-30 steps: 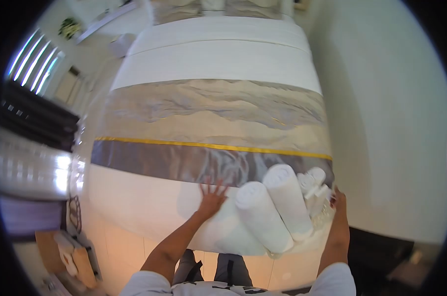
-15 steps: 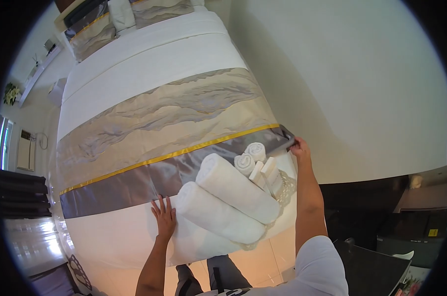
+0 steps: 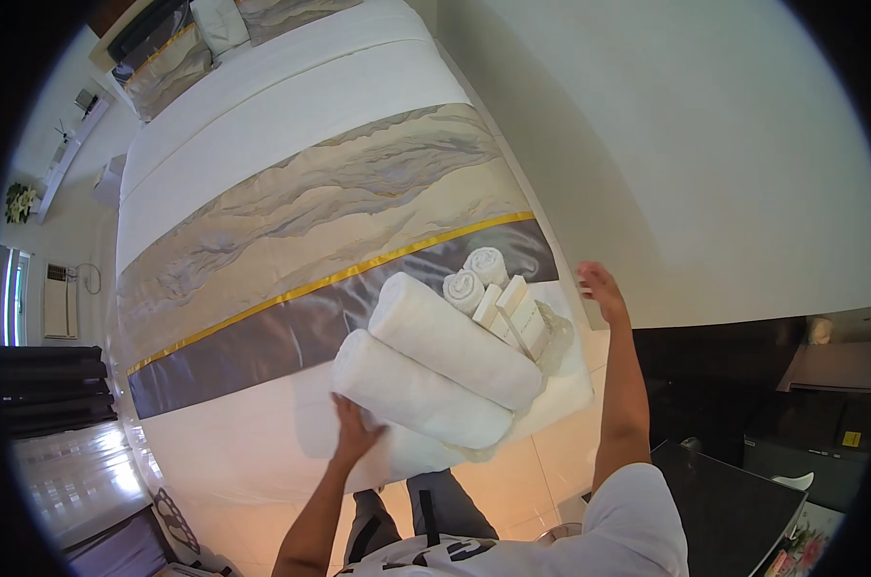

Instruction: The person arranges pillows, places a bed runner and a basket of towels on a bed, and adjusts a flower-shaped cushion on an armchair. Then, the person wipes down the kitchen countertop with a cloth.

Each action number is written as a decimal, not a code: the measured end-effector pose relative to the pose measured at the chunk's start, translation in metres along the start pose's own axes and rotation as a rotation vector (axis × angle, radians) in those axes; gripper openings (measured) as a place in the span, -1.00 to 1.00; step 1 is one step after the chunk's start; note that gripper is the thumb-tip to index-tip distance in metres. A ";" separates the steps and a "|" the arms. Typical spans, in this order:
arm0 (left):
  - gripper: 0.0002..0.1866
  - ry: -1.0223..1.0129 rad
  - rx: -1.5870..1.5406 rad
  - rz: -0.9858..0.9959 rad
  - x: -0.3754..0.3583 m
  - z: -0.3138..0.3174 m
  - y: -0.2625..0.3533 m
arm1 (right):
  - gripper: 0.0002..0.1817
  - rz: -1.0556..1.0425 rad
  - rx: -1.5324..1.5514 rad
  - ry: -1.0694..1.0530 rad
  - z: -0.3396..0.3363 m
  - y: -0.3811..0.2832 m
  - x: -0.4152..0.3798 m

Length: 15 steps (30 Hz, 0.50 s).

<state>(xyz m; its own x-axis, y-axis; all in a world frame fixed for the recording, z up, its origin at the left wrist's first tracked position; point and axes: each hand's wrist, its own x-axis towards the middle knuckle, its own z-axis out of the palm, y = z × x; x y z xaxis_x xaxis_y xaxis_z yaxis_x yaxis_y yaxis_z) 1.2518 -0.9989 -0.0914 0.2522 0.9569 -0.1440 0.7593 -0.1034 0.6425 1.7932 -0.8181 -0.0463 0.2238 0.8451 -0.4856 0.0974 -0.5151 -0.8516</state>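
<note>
My left hand (image 3: 357, 431) is open at the foot of the bed, its fingers right at the near end of a large rolled white towel (image 3: 421, 394). A second large towel roll (image 3: 455, 338) lies alongside. Two small rolled towels (image 3: 464, 288) and two white boxes (image 3: 519, 315) stand beyond them on a lacy mat (image 3: 555, 338). To the right of the bed, my right hand (image 3: 601, 287) hangs in the air, fingers loosely bent and holding nothing. Near it, the bed runner (image 3: 291, 332), grey with a gold stripe and marbled band, lies flat over the corner.
White bedding (image 3: 291, 115) and patterned pillows (image 3: 171, 77) lie toward the headboard. A bare wall (image 3: 695, 173) runs along the right side. At the lower right stands a black table (image 3: 714, 510); a dark curtain (image 3: 46, 389) hangs at the left.
My right hand has let go of the runner's corner and moved right, off it; the corner now lies flat. My left hand has left the runner's edge and come nearer the towel roll.
</note>
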 end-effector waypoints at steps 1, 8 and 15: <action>0.18 -0.077 -0.161 0.055 -0.002 0.000 0.026 | -0.61 -0.037 0.035 -0.281 0.007 -0.014 -0.018; -0.15 -0.334 -1.466 -0.711 -0.009 0.019 0.148 | -0.39 -0.361 -0.682 -0.435 0.064 -0.021 -0.068; 0.02 -0.156 -1.477 -0.748 -0.019 -0.004 0.137 | -0.42 -0.256 -0.354 -0.327 0.072 -0.020 -0.138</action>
<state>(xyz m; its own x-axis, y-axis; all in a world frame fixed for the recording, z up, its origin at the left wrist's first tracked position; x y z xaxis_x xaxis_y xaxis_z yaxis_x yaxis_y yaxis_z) 1.3480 -1.0300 0.0025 0.2404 0.6293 -0.7390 -0.4294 0.7518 0.5004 1.6905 -0.9143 0.0230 -0.1572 0.9212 -0.3559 0.4422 -0.2566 -0.8595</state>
